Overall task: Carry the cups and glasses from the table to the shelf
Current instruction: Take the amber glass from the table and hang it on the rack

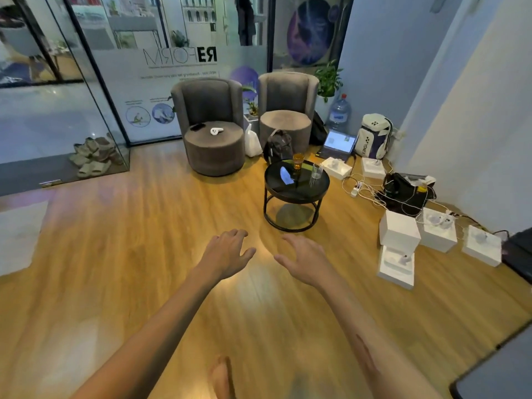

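Note:
A small round black table (296,194) stands on the wooden floor ahead of me. An amber glass (298,161) sits at its far edge and a clear glass (316,172) at its right side. My left hand (227,253) and my right hand (305,260) are stretched out in front of me, well short of the table, fingers spread and relaxed, holding nothing. No shelf is in view.
Two grey armchairs (214,128) stand behind the table, with a black backpack (277,145) between. White boxes (398,230), cables, a laptop (336,144) and a sports bag (374,135) crowd the floor to the right. A glass wall (86,96) runs on the left. My bare foot (221,378) shows below.

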